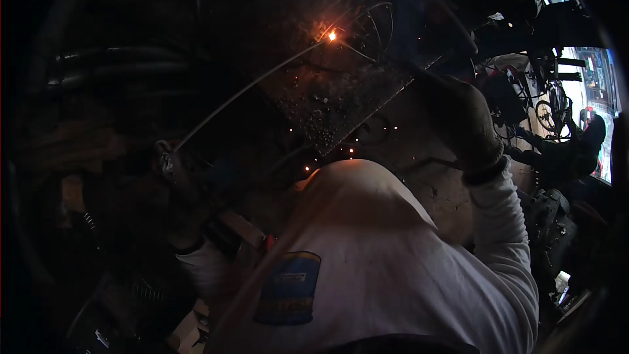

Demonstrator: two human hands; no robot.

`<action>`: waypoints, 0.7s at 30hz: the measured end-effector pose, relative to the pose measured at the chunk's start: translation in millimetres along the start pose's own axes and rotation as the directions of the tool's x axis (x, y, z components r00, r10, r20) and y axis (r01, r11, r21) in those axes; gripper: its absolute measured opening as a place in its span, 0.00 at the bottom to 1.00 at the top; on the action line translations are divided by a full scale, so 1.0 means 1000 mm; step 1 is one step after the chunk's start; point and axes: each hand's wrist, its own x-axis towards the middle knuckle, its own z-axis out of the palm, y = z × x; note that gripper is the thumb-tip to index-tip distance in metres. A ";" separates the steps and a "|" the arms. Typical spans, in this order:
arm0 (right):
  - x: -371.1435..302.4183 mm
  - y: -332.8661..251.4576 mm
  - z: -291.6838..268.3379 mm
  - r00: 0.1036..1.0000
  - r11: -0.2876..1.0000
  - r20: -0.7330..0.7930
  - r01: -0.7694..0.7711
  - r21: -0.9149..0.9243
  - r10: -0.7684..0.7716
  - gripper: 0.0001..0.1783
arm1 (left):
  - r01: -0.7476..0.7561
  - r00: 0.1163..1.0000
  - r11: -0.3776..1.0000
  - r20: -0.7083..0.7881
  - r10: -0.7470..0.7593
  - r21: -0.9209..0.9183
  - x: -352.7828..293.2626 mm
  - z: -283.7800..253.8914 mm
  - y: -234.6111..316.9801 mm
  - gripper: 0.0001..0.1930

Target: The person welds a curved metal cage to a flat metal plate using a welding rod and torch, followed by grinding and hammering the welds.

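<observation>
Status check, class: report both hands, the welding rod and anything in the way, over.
Left hand gloved, gripping electrode holder; welding rod glowing at tip on wire frame. Right hand gloved, raised beside metal plate. Sparks falling; surroundings too dark to tell.

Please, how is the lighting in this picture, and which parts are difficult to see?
Head view: very dark; the glowing tip of the welding rod and daylight at the right rim are brightest. The left hand is almost lost in shadow; the gloved right hand shows dimly. Edges bend from the fisheye.

A dark bicycle (547, 101) with thin spoked wheels stands at two o'clock. Beyond it, at three o'clock, a bright daylit street opening (599, 92) shows. Dark thick hoses (111, 62) lie at ten o'clock.
</observation>
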 end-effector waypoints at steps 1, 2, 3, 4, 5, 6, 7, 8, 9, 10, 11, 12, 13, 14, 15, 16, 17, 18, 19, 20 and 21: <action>0.000 -0.001 0.000 1.000 0.996 -0.012 0.028 -0.084 -0.029 0.27 | 0.019 1.000 1.000 -0.001 -0.019 0.021 0.002 0.003 -0.002 0.22; 0.001 -0.003 0.000 1.000 0.996 -0.013 0.028 -0.085 -0.029 0.27 | 0.037 0.999 0.998 0.004 -0.037 0.048 0.003 0.003 -0.001 0.21; 0.003 -0.006 -0.003 0.998 0.995 0.059 -0.014 -0.097 0.020 0.29 | 0.055 0.998 0.995 0.008 -0.055 0.078 0.003 0.004 -0.001 0.21; 0.003 -0.009 -0.005 0.989 0.992 0.129 -0.055 -0.112 0.069 0.32 | 0.079 0.996 0.987 0.028 -0.084 0.138 -0.001 -0.006 0.000 0.18; 0.003 -0.010 -0.007 0.989 0.992 0.129 -0.055 -0.112 0.070 0.32 | 0.101 0.993 0.975 0.047 -0.112 0.198 -0.005 -0.015 0.002 0.16; 0.002 -0.011 -0.011 0.991 0.995 0.113 -0.061 -0.073 0.069 0.32 | 0.168 0.985 0.885 -0.108 -0.134 0.435 -0.023 -0.060 0.008 0.19; 0.002 -0.012 -0.011 0.993 0.997 0.099 -0.061 -0.042 0.065 0.32 | 0.203 0.976 0.819 -0.182 -0.123 0.537 -0.030 -0.080 0.011 0.21; 0.003 -0.012 -0.010 0.993 0.998 0.099 -0.057 -0.039 0.061 0.32 | 0.252 0.960 0.738 -0.260 -0.107 0.626 -0.038 -0.098 0.013 0.23; 0.003 -0.012 -0.008 0.995 0.996 0.082 -0.045 -0.071 0.051 0.29 | 0.195 0.975 0.477 -0.224 0.005 0.857 -0.036 -0.098 0.014 0.25; 0.003 -0.012 -0.007 0.997 0.994 0.065 -0.033 -0.103 0.040 0.27 | 0.161 0.981 0.320 -0.186 0.050 0.934 -0.036 -0.096 0.014 0.26; 0.002 -0.011 -0.007 0.997 0.994 0.065 -0.036 -0.104 0.043 0.27 | 0.132 0.984 0.151 -0.148 0.095 0.980 -0.035 -0.093 0.013 0.27; 0.002 -0.011 -0.005 0.995 0.992 0.077 -0.048 -0.118 0.057 0.27 | 0.105 0.987 0.275 -0.134 0.092 0.956 -0.033 -0.073 0.008 0.25; 0.001 -0.011 -0.005 0.993 0.989 0.088 -0.062 -0.131 0.074 0.27 | 0.091 0.988 0.334 -0.128 0.090 0.938 -0.032 -0.070 0.008 0.25; 0.001 -0.011 -0.006 0.993 0.989 0.088 -0.063 -0.131 0.075 0.27 | 0.076 0.989 0.392 -0.120 0.089 0.917 -0.032 -0.067 0.007 0.24; 0.001 -0.012 -0.007 0.992 0.992 0.099 -0.072 -0.107 0.083 0.29 | -0.075 0.993 0.125 0.062 0.104 0.989 -0.030 -0.073 0.009 0.20; 0.001 -0.013 -0.009 0.990 0.993 0.109 -0.082 -0.084 0.091 0.31 | -0.150 0.985 -0.014 0.151 0.087 0.989 -0.032 -0.075 0.011 0.18; 0.001 -0.013 -0.010 0.990 0.993 0.110 -0.081 -0.082 0.089 0.31 | -0.226 0.969 -0.150 0.238 0.068 0.963 -0.034 -0.076 0.012 0.17; 0.001 -0.014 -0.010 0.990 0.993 0.109 -0.080 -0.081 0.089 0.31 | -0.067 0.993 0.022 0.064 0.097 0.998 -0.031 -0.058 0.009 0.20; 0.001 -0.015 -0.011 0.990 0.994 0.108 -0.080 -0.078 0.088 0.30 | 0.015 0.995 0.109 -0.026 0.096 0.994 -0.030 -0.051 0.006 0.22; 0.001 -0.015 -0.010 0.990 0.994 0.109 -0.079 -0.078 0.088 0.30 | 0.095 0.989 0.195 -0.115 0.095 0.976 -0.028 -0.044 0.003 0.23; 0.000 -0.013 -0.009 0.991 0.994 0.103 -0.073 -0.077 0.081 0.30 | 0.095 0.982 0.296 -0.137 0.126 0.951 -0.027 -0.041 0.000 0.23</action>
